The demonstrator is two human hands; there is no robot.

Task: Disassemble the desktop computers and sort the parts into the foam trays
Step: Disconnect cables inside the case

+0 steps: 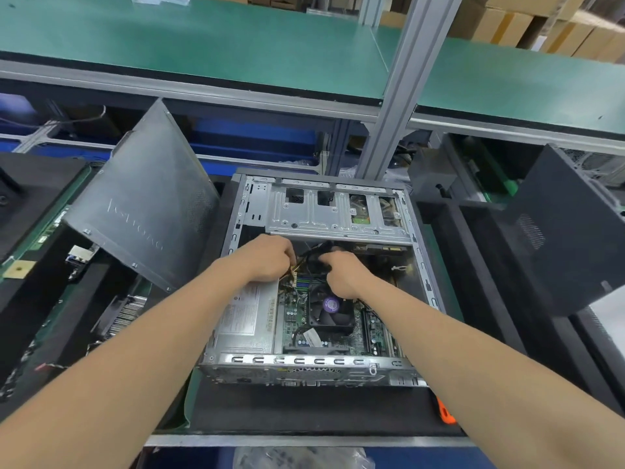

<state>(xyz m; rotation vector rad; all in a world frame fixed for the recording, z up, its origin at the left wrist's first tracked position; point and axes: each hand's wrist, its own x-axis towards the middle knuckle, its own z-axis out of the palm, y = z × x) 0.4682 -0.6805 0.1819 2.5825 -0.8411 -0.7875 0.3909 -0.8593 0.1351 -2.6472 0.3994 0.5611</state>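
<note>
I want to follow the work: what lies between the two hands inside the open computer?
In the head view, a bunch of black and yellow cables lies between the left hand and the right hand; both seem to grip it.

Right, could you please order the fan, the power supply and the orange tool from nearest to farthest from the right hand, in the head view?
1. Fan, just below the right hand.
2. Power supply, to the left.
3. Orange tool, near edge, right.

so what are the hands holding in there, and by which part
The left hand grips the yellow-and-black wires just above the motherboard; the right hand grips the black cable bundle beside them.
</note>
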